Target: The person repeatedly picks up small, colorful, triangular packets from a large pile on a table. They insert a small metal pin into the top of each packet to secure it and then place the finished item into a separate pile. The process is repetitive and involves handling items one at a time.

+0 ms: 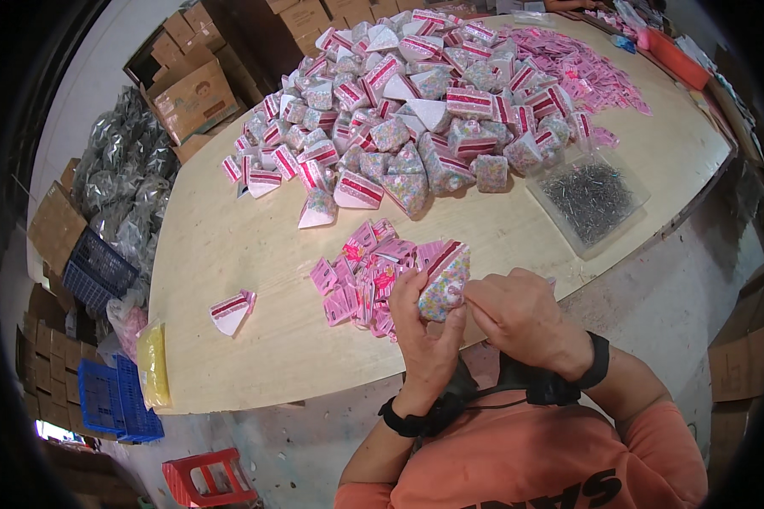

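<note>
- Pale, smooth bench (229, 225) with a rounded edge fills the middle of the view; taking the held piece as the dial's centre, brown cardboard boxes (197, 97) stand at 10 o'clock, blue lattice-sided plastic crates (123, 394) at 8.
- Wedge-shaped pieces like cake slices lie in a broad heap (390, 127) at 12 o'clock, some showing plain white faces, others red-and-pink striped sides or pastel-speckled, pebbly skins.
- Flat, glossy pink cards (352, 284) spread loosely at 9 o'clock, just beside the left hand; another thick spill of pink pieces (569, 68) lies at 1, against the heap.
- Clear, square-sided tray (587, 204) at 2 o'clock carries a tangle of thin, dark, metallic-looking bits.
- Single white-faced slice (232, 314) with a red stripe lies well apart, near 9 o'clock.
- Held slice (448, 280), speckled in pastel with a red stripe along its upper edge, is raised over the bench's near side, tilted, its point toward 1 o'clock.
- Left grip (427, 339) is clamped on that slice, fingers behind and thumb in front, the forearm rising from 7 o'clock.
- Right grip (522, 316) reaches in from 4 o'clock, knuckles up, fingers curled at the slice's side; whether its hidden fingertips pinch anything, I cannot tell.
</note>
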Demonstrator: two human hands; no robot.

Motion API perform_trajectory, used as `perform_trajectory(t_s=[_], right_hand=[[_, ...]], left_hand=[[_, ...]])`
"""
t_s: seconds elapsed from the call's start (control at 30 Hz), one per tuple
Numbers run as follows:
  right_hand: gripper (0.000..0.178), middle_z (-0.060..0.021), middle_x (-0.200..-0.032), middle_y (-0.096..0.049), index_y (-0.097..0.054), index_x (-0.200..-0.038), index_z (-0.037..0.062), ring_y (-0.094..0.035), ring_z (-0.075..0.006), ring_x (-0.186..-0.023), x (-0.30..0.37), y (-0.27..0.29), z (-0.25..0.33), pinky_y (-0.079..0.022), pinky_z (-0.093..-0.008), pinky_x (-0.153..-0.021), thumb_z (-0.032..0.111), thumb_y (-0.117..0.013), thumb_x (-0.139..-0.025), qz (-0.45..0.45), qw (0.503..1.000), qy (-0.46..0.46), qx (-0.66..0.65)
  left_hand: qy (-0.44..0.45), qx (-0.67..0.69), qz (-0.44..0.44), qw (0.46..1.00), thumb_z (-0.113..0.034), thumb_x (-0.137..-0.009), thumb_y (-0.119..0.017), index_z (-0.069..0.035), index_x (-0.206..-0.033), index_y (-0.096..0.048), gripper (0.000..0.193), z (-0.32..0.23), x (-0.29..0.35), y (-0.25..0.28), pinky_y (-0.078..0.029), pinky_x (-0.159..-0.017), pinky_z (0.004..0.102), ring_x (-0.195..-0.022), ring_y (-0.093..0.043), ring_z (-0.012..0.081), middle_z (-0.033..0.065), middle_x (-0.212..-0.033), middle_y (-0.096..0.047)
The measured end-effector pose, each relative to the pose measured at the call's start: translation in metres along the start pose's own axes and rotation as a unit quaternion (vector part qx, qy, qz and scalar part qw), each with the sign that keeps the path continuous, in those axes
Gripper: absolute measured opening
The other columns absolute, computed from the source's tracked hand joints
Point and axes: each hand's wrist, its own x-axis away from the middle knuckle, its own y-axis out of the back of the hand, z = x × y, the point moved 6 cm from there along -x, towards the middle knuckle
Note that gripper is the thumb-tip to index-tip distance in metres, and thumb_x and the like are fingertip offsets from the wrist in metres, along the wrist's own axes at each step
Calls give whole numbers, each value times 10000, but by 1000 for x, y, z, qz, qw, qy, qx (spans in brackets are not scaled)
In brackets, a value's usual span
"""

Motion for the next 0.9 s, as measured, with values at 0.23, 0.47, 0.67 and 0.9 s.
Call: perform_trajectory(t_s=[0.23,0.47,0.67,0.9], right_hand=[[117,-54,-603,-524,-528,-765,83,-522,-238,-502,-1,-1,2,-387,-344,-480,150,-619,-733,9,1000,3,4],[123,-56,-604,-527,-521,-748,86,-528,-243,-506,-2,0,4,-398,-350,-485,157,-619,-734,15,1000,10,16],[117,-57,-632,-542,-527,-751,87,-536,-248,-505,-2,-4,4,-412,-351,-489,160,-617,-739,42,999,6,29],[117,-64,-640,-549,-534,-761,81,-553,-249,-535,-3,-3,4,-425,-351,-508,163,-616,-743,42,999,5,17]], left_hand=[[-33,-50,1,998,-85,-747,-687,-29,-1260,-387,597,-7,0,2,-310,-1004,379,-1212,-367,291,163,-1287,-364],[-79,-129,-13,988,-4,-673,-683,-3,-1227,-412,617,-19,-3,4,-324,-973,417,-1163,-398,349,208,-1230,-411],[-62,-103,-20,993,-1,-670,-682,-1,-1228,-410,621,-15,-1,5,-320,-977,415,-1163,-396,348,208,-1234,-405],[-28,-49,-23,998,-13,-693,-683,-10,-1228,-414,599,-7,-1,7,-340,-964,393,-1165,-398,335,208,-1243,-398]])
